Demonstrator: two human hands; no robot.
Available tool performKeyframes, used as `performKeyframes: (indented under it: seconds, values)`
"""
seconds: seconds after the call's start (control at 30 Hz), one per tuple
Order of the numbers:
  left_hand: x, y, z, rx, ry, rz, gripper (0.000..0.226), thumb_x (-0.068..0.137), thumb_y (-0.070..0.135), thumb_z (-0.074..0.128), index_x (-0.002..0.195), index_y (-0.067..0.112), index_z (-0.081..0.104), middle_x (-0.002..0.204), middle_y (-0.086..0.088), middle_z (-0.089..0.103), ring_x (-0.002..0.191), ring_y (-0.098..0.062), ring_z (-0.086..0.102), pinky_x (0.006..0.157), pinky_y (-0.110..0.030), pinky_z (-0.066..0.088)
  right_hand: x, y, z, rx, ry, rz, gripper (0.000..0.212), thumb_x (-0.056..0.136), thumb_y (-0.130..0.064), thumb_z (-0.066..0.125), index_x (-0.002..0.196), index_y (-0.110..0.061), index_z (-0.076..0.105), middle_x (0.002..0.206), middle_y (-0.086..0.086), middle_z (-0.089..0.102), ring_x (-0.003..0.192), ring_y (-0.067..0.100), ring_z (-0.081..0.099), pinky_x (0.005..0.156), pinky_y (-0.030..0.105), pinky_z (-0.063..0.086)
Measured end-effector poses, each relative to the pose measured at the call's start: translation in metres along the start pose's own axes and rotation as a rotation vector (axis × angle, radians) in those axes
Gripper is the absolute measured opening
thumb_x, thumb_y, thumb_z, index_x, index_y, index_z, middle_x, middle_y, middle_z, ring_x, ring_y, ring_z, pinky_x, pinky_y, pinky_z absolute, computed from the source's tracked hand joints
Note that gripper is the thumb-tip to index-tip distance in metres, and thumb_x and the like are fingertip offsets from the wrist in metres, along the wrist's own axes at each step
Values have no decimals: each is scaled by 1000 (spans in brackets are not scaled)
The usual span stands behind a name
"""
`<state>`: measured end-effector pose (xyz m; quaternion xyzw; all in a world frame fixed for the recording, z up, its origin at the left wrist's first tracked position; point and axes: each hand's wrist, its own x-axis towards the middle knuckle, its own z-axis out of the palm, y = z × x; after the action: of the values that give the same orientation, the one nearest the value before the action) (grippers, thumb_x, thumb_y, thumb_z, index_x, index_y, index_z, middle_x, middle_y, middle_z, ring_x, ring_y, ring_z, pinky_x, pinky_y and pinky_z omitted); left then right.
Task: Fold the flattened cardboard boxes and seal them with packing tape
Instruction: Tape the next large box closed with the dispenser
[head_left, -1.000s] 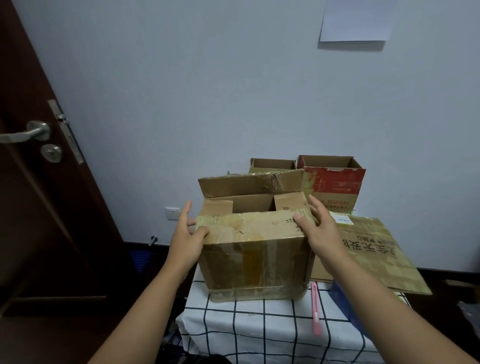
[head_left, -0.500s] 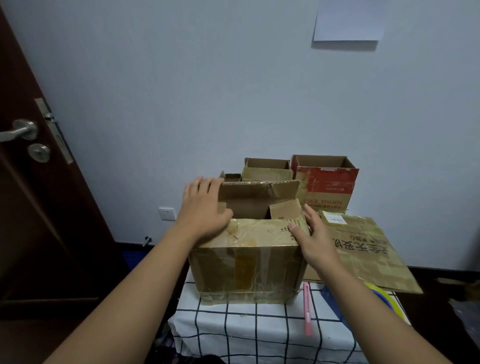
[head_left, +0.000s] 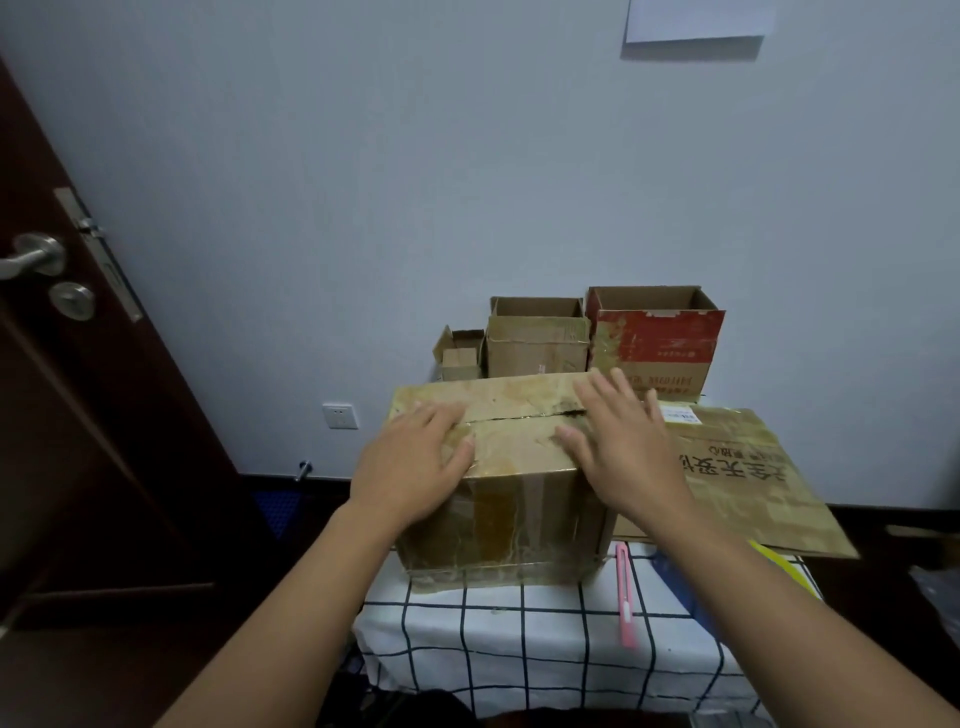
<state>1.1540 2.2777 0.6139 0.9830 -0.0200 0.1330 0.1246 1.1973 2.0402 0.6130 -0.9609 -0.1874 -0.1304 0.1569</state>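
Far left of both hands: dark wooden door (head_left: 78, 415) with metal lever handle (head_left: 31, 254). Low on the wall, between door and left hand: white socket (head_left: 340, 416). Left hand (head_left: 410, 467): palm down, fingers straight and spread, pressing flat on the left part of the closed top flaps of the worn cardboard box (head_left: 498, 509). Box upright beneath both hands on the checked tablecloth (head_left: 519, 634), its two top flaps meeting along a narrow dark seam (old tape glossy on the front face). Behind the hands, against the wall: small open carton (head_left: 460, 356), mid-sized open carton (head_left: 537, 338), red-printed open carton (head_left: 657, 340). Right hand (head_left: 631, 457): likewise flat, fingers extended, pressing the right part of the same flaps. Just below the right wrist: pink utility knife (head_left: 626, 597) lying on the cloth. Right of the right hand: flattened cardboard sheet (head_left: 748, 483), printed with dark characters, touching the box's side. High above: white paper (head_left: 696, 21) on the wall.
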Motion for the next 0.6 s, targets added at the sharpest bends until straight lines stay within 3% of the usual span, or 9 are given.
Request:
performKeyframes:
  seconds: [0.07, 0.17, 0.23, 0.33, 0.5, 0.6]
  values:
    - [-1, 0, 0, 30, -38, 3, 46, 101, 52, 31, 144, 38, 39, 153, 5, 38, 138, -16, 37, 107, -40, 42, 4, -7, -3, -97, -156, -140, 76, 91, -71, 10, 157, -33, 4, 163, -9, -4, 151, 13, -8, 121, 43, -8]
    - [0, 5, -2, 121, -85, -10, 51, 102, 54, 23, 148, 37, 36, 161, 0, 26, 148, -21, 21, 118, -41, 22, 6, -11, -2, -117, -283, -180, 80, 87, -76, 1, 157, -37, 7, 165, -8, 2, 152, 13, -3, 123, 43, -2]
    - [0, 11, 0, 148, -130, 2, 67, 96, 65, 14, 153, 32, 27, 164, -2, 13, 151, -20, 6, 121, -38, 6, 7, -10, -1, -145, -296, -178, 88, 82, -81, -5, 157, -36, 8, 165, -8, 3, 152, 12, -1, 124, 44, 1]
    - [-4, 15, 2, 132, -219, 3, 95, 77, 83, 2, 157, 31, 6, 165, 1, 4, 152, -18, -1, 121, -38, 2, 4, -10, -1, -176, -298, -177, 103, 70, -89, -12, 157, -36, 7, 165, -8, 1, 152, 12, -2, 124, 44, 1]
    - [-4, 11, 2, 198, -253, 21, 99, 73, 91, 16, 156, 37, 6, 165, 3, 0, 152, -18, -1, 121, -40, 6, 5, -7, -12, -61, -363, -205, 103, 72, -90, 9, 157, -33, 8, 165, -8, -2, 151, 8, -7, 123, 43, -4]
    - [-3, 7, 3, 223, -237, 25, 107, 68, 96, 19, 156, 37, 7, 165, 3, 3, 152, -20, 3, 120, -42, 9, 0, 4, -17, 147, -185, -154, 78, 90, -72, 33, 155, -31, 21, 163, -12, 10, 150, 6, 2, 121, 37, 0]
